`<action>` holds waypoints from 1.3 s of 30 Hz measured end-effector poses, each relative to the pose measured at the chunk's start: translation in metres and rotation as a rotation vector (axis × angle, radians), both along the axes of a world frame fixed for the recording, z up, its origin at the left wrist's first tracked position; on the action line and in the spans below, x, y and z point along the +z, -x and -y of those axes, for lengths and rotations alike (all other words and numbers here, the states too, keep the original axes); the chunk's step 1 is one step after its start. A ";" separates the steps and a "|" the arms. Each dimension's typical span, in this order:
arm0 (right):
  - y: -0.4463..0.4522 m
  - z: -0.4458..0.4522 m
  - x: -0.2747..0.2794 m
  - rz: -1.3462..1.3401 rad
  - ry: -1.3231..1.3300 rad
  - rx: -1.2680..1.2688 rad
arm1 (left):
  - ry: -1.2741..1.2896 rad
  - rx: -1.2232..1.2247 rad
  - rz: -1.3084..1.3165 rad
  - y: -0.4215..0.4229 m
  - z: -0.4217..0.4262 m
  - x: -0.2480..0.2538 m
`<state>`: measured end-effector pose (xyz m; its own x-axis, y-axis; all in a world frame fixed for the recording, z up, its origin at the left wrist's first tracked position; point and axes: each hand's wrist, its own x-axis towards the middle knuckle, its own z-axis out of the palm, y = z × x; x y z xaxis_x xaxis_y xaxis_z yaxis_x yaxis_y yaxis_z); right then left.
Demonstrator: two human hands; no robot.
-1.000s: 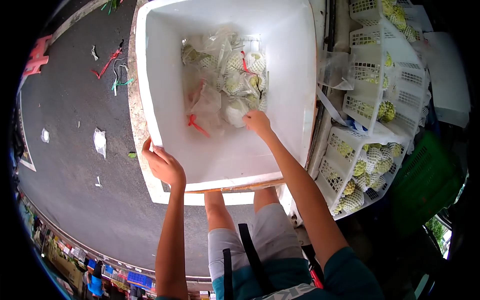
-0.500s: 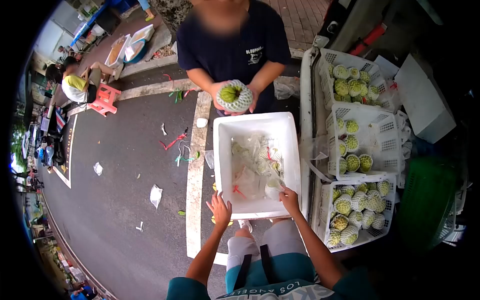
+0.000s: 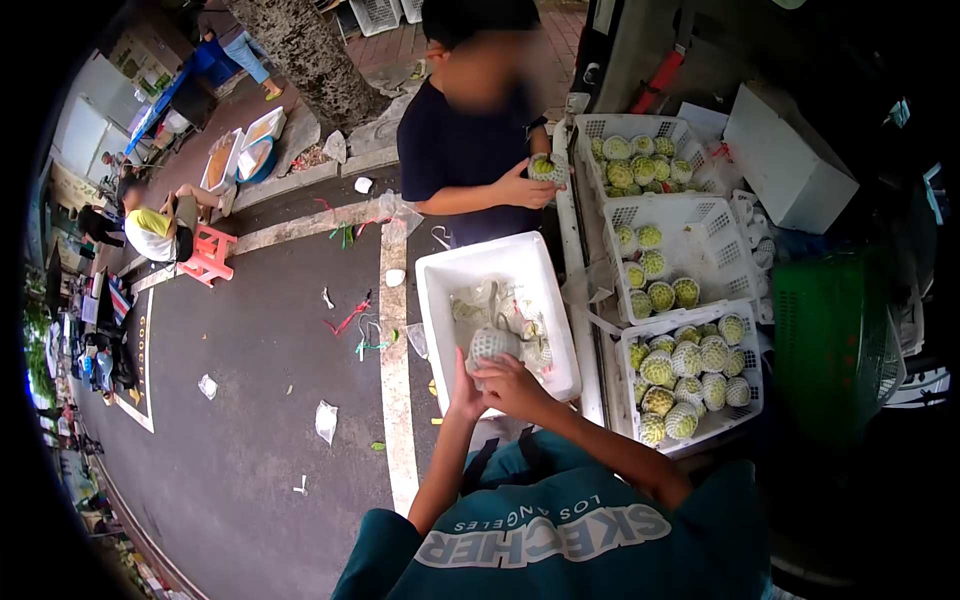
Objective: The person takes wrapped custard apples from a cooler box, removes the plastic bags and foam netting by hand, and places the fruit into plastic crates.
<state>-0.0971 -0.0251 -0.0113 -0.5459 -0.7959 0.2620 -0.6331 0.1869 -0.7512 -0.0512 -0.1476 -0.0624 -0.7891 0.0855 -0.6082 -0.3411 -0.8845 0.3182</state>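
Note:
A fruit in a white foam net is held up over the near part of a white foam box. My left hand is against its lower left side, and my right hand grips it from below and the right. Inside the box, beneath the fruit, lie clear plastic bags and more netted fruit. Across the box stands a person in a dark shirt, whose hands hold another netted green fruit.
White crates of green fruit line the right side, with a green crate beyond. A person in yellow and white sits at the left on a red stool. Plastic scraps litter the road. A tree trunk rises behind.
My right hand has lifted the netted fruit out of the box's contents, and my left hand has left the rim to join it. The other person has moved a fruit rightward, towards the crates.

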 end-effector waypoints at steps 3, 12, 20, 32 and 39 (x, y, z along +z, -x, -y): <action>-0.014 0.014 0.027 -0.069 0.038 -0.010 | -0.113 0.102 0.022 0.007 0.006 0.049; 0.009 0.002 0.095 0.078 0.020 -0.124 | 0.204 0.137 -0.169 0.011 0.047 0.083; 0.039 0.022 0.088 -0.210 -0.055 -0.455 | 0.280 0.103 -0.105 0.007 0.040 0.083; 0.056 0.033 0.056 -0.037 0.103 -0.400 | 0.212 0.196 -0.090 0.006 0.038 0.091; 0.048 0.037 0.042 -0.099 -0.001 -0.369 | 0.262 0.186 -0.029 0.001 0.041 0.083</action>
<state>-0.1456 -0.0620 0.0305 -0.7678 -0.5511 0.3269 -0.5926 0.4167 -0.6893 -0.0519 -0.1886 0.0203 -0.7937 -0.2184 -0.5678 -0.1689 -0.8175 0.5505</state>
